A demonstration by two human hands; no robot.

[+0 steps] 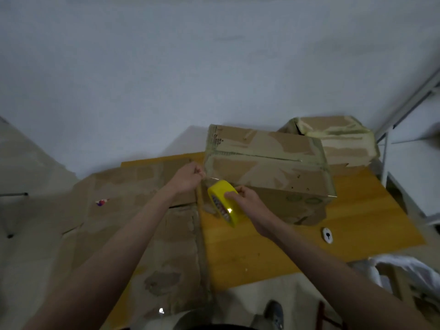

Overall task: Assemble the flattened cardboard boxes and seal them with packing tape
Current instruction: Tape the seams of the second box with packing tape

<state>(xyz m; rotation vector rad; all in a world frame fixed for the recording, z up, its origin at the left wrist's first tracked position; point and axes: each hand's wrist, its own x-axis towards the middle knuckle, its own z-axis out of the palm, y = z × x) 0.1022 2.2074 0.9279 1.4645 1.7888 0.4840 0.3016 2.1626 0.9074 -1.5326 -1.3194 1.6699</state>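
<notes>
The right hand (245, 198) grips the yellow tape roll (223, 203) just in front of the assembled box (269, 167) on the desk (357, 222), while the left hand (189, 177) pinches what looks like the free tape end at the box's near corner. This box stands formed, its seam apparently not yet sealed. Another taped box (342, 141) sits behind; flattened cardboard (142, 222) remains at left. The cardboard looks worn, patched with old tape.

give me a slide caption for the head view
Right hand holds yellow tape roll; left hand pulls its end beside an assembled box.
</notes>
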